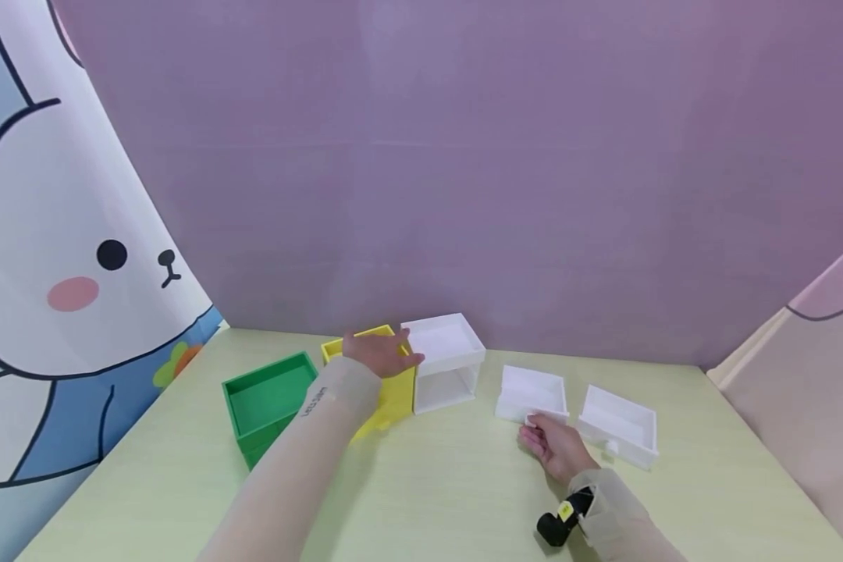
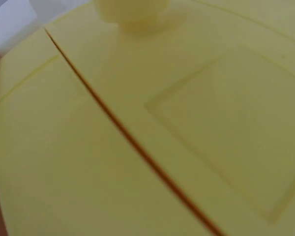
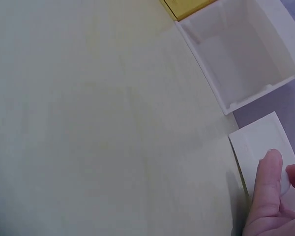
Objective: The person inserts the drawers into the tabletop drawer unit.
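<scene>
My left hand (image 1: pixel 379 355) rests over the yellow box (image 1: pixel 398 390), its thumb and a finger extended to the upper left edge of the white drawer cabinet (image 1: pixel 444 343). The cabinet's lower front is an open compartment. In the left wrist view the yellow front with its round knob (image 2: pixel 132 10) fills the picture; only a sliver of hand shows at the left edge. With thumb and fingers, my right hand (image 1: pixel 555 449) pinches the knob of a white drawer (image 1: pixel 534 388) lying on the table. In the right wrist view that drawer's front (image 3: pixel 258 140) is partly covered by the fingers.
A second white drawer (image 1: pixel 621 417) with a knob lies just right of my right hand. The green box (image 1: pixel 270 394) stands at the left, partly behind my left forearm. A purple backdrop (image 1: pixel 464 156) rises behind the table (image 1: pixel 449 484).
</scene>
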A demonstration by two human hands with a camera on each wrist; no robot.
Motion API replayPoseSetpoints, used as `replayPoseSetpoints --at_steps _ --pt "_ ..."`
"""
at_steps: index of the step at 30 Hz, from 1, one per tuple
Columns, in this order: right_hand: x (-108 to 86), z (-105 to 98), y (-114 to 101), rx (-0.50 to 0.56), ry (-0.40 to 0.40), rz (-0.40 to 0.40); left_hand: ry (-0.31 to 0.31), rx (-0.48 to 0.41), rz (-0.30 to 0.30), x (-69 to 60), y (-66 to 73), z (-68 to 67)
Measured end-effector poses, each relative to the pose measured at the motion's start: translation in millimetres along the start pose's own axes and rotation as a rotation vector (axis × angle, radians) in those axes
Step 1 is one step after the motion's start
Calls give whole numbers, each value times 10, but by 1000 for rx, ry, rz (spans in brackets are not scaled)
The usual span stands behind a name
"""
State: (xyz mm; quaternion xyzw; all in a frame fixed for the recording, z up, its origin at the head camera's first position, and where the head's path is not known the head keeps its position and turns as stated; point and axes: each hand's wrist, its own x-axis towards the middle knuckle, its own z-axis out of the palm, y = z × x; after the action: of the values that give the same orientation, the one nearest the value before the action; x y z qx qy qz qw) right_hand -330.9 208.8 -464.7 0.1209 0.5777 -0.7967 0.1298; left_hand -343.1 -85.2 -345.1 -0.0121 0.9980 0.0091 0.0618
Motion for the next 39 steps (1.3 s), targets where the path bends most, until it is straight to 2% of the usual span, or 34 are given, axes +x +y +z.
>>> replayPoseSetpoints --at_steps 5,12,18,25,33,39 --pt "-88 1 37 -64 -53 -11 11 -16 2 6 -36 28" --pt "-294 17 1 -41 -158 24 58 -36 6 63 -33 110" --pt "-418 56 16 -30 -241 27 40 -41 17 4 -13 71" --pt "-542 86 150 -91 -330 55 29 -76 1 -50 5 79" --pt "-599 173 256 -134 -402 53 42 -118 -6 -50 31 96" --pt "-580 274 313 -167 -420 44 20 -149 -34 -30 13 109"
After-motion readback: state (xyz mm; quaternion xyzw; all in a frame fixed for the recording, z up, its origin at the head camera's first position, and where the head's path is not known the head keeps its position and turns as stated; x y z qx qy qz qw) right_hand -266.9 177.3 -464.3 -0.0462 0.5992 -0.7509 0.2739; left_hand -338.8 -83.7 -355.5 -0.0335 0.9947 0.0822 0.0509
